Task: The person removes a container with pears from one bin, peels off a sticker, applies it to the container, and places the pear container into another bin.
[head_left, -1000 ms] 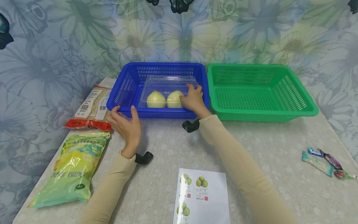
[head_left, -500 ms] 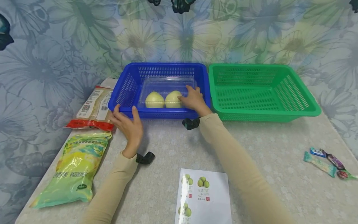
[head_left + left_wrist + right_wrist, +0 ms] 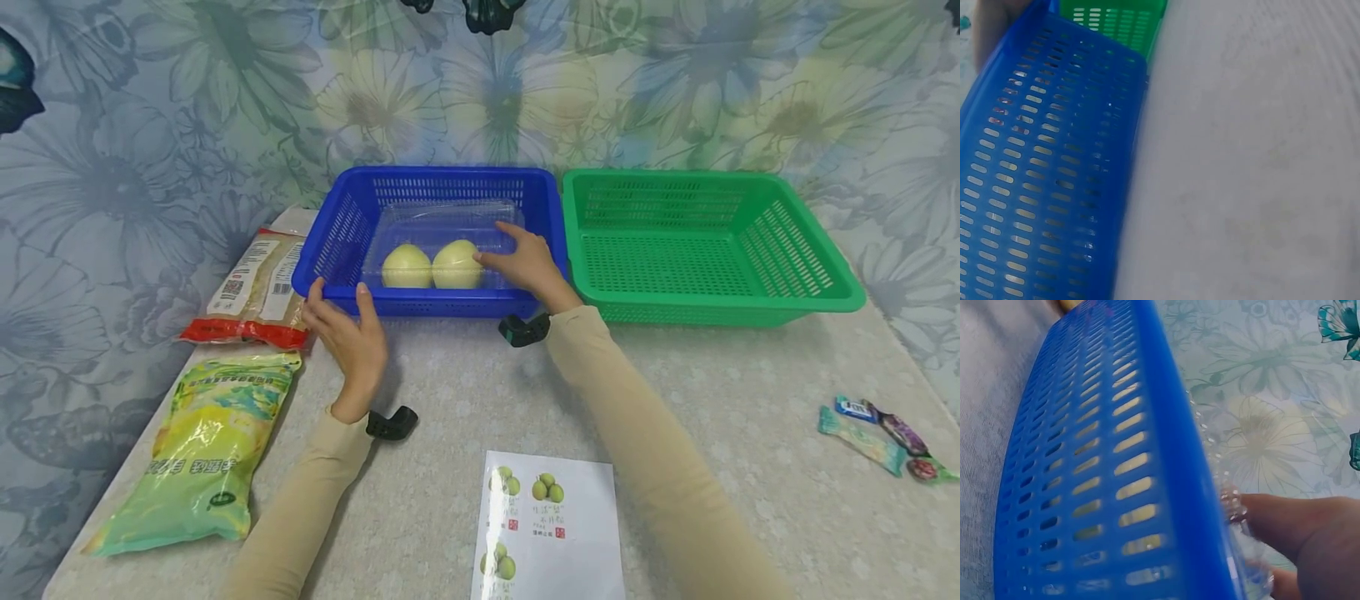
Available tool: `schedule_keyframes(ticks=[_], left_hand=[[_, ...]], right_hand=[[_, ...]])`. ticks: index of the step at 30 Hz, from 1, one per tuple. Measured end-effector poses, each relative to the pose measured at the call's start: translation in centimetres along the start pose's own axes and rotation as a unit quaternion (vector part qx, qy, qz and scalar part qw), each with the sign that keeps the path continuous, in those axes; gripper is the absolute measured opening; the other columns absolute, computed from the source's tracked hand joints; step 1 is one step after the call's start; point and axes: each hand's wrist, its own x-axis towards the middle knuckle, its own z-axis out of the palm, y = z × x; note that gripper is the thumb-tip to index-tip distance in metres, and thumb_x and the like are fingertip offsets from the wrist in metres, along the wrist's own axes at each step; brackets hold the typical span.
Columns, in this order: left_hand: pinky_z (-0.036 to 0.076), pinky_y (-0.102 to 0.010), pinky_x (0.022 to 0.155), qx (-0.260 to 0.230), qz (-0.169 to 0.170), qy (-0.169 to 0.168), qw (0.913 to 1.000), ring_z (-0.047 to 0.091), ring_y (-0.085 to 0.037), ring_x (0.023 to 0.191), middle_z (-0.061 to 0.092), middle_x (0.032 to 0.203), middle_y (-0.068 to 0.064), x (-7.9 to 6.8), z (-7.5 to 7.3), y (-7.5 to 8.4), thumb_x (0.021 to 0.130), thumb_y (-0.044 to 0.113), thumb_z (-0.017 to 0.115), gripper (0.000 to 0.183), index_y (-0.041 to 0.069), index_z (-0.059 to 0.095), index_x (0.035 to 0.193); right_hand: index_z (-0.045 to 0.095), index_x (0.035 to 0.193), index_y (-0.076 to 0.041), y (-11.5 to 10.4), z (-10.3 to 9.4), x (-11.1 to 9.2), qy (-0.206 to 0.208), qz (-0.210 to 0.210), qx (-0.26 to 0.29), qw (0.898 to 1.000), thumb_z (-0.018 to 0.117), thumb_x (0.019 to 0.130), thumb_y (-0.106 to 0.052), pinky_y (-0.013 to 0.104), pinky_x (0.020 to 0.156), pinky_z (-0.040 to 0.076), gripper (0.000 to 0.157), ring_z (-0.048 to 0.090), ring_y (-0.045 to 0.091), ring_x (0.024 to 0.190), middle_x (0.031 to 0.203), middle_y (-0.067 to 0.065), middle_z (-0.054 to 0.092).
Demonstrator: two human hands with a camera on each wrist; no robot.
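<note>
A clear plastic clamshell box [image 3: 420, 221] lies in the blue basket [image 3: 315, 229]. Two pale yellow-green fruits, a left fruit [image 3: 407, 267] and a right fruit [image 3: 456, 265], show in the near part of the box. My right hand [image 3: 528, 262] pinches the right side of the box; in the right wrist view, the thumb [image 3: 1291, 519] is on its clear edge above the basket rim. My left hand [image 3: 352, 337] is at the basket's front left corner, fingertips at the rim and thumb extended. The left wrist view shows the basket's perforated wall [image 3: 1029, 175], not that hand.
To the right, a green basket [image 3: 712, 302] stands against the blue one. At left lie a red-edged packet [image 3: 251, 283] and a green-yellow bag [image 3: 202, 450]. A printed sheet [image 3: 555, 533] lies in front; several wrapped sweets [image 3: 862, 442] lie at right.
The box and fruits have shifted slightly left inside the blue basket, and the box's far edge now slants. My right hand keeps hold of its side. The left hand stays at the corner.
</note>
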Motion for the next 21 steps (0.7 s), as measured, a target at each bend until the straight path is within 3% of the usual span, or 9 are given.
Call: schedule_keyframes(ticks=[11,17,21], left_hand=[[0.024,-0.042,0.105,0.008,-0.005,-0.004,0.9999,0.028,-0.026,0.125,0.025,0.136,-0.014,0.08,0.03,-0.15,0.089,0.049,0.045,0.062,0.012,0.025,0.135],[0.024,-0.042,0.105,0.007,-0.004,-0.012,0.9999,0.028,-0.026,0.125,0.024,0.136,-0.014,0.0,-0.07,-0.24,0.089,0.049,0.044,0.062,0.013,0.024,0.135],[0.024,-0.042,0.105,0.006,-0.003,-0.013,0.9999,0.029,-0.026,0.124,0.025,0.136,-0.014,0.0,-0.09,-0.28,0.089,0.049,0.044,0.062,0.013,0.024,0.136]], right_hand=[[0.038,0.135,-0.031,0.11,-0.21,0.1,0.004,-0.005,0.059,0.998,0.065,0.079,-0.043,0.057,0.107,0.023,0.064,-0.007,0.034,0.14,0.152,0.005,0.016],[0.041,0.133,-0.03,0.04,-0.32,0.03,0.008,-0.026,0.106,0.994,0.067,0.079,-0.037,0.049,0.105,0.032,0.061,0.019,0.025,0.138,0.148,0.0,0.026],[0.043,0.133,-0.027,0.11,-0.36,0.02,0.014,-0.051,0.146,0.988,0.066,0.081,-0.03,0.037,0.093,0.042,0.056,0.044,0.018,0.119,0.144,-0.004,0.034]])
